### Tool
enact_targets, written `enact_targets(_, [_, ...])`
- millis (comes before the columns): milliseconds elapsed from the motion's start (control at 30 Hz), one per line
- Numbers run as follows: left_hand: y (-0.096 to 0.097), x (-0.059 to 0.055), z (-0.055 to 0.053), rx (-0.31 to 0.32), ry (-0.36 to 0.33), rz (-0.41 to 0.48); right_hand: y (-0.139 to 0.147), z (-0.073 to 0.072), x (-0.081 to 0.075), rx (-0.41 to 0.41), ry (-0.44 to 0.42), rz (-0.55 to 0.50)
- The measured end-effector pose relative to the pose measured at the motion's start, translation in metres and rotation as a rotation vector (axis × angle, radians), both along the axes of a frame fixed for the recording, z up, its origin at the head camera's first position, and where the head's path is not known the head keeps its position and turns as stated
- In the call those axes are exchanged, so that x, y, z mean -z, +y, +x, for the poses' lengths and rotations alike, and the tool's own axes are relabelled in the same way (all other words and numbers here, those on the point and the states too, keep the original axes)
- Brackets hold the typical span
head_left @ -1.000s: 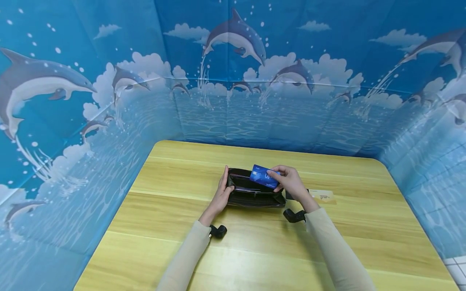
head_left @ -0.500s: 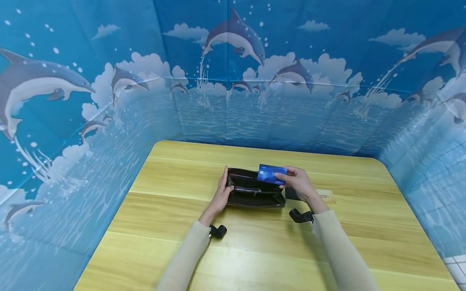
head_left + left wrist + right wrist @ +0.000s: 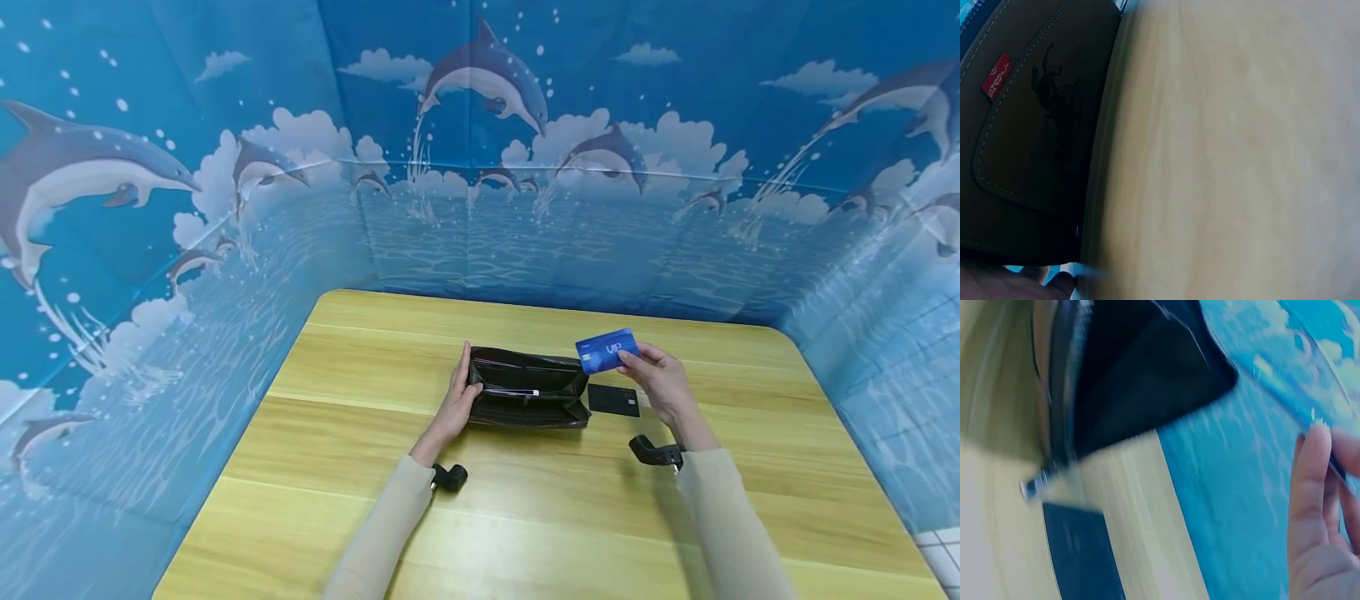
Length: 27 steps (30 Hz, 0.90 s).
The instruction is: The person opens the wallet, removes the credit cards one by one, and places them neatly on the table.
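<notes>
A dark long wallet (image 3: 540, 417) stands unzipped and spread wide on the table, with a white-edged item (image 3: 517, 392) inside. My left hand (image 3: 452, 408) grips its left end, thumb over the rim. In the left wrist view, the wallet's outer face (image 3: 1029, 156) carries stitching and a red tag (image 3: 997, 76). My right hand (image 3: 663, 385) pinches a blue card (image 3: 600, 353) by its right edge, raised just beyond the wallet's right end. Seen from the right wrist, the blue card (image 3: 1285, 394) is nearly edge-on, between thumb and fingers.
A black card (image 3: 613, 400) lies on the wooden table (image 3: 525, 517), right of the wallet. Beside it, a pale card (image 3: 644, 399) is mostly hidden by my right hand. A blue dolphin-print curtain (image 3: 465, 233) surrounds the table's back and sides.
My right hand has carried the blue card rightward, from over the wallet's opening to past its right end. The black card has come into plain sight. My left hand and the wallet stay put.
</notes>
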<state>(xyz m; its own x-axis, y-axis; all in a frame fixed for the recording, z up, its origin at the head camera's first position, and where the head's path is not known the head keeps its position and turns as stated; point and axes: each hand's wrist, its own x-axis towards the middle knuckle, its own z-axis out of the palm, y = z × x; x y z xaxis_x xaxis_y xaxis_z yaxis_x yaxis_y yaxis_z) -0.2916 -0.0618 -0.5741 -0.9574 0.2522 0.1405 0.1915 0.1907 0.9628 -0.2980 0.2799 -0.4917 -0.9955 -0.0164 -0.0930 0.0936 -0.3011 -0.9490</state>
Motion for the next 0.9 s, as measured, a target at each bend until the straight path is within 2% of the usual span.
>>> enact_targets(133, [-0.001,-0.001,-0.002,0.022,0.0,0.002,0.034,0.001,0.006,0.163,-0.011,-0.034])
enact_targets(233, [-0.003,-0.002,-0.002,0.04,0.001,0.023,0.069,-0.002,0.022,0.287,-0.031,-0.045])
enact_targets(333, [-0.003,-0.003,-0.001,0.036,0.003,0.018,0.1,-0.004,0.038,0.38,-0.091,-0.049])
enact_targets(433, [-0.003,-0.004,0.0,0.022,0.016,0.003,0.12,0.0,0.049,0.437,-0.159,-0.013])
enact_targets(567, [-0.002,-0.002,0.0,0.008,0.031,0.013,0.125,0.014,0.044,0.465,-0.233,0.009])
enact_targets(667, [-0.001,0.0,-0.001,0.008,0.023,0.02,0.125,0.025,0.036,0.467,-0.255,-0.072])
enact_targets(800, [-0.002,0.001,-0.001,0.021,0.002,0.006,0.129,0.033,0.035,0.512,-0.283,-0.167])
enact_targets(900, [-0.003,-0.003,0.001,0.032,-0.006,0.003,0.134,0.036,0.038,0.549,-0.328,-0.164])
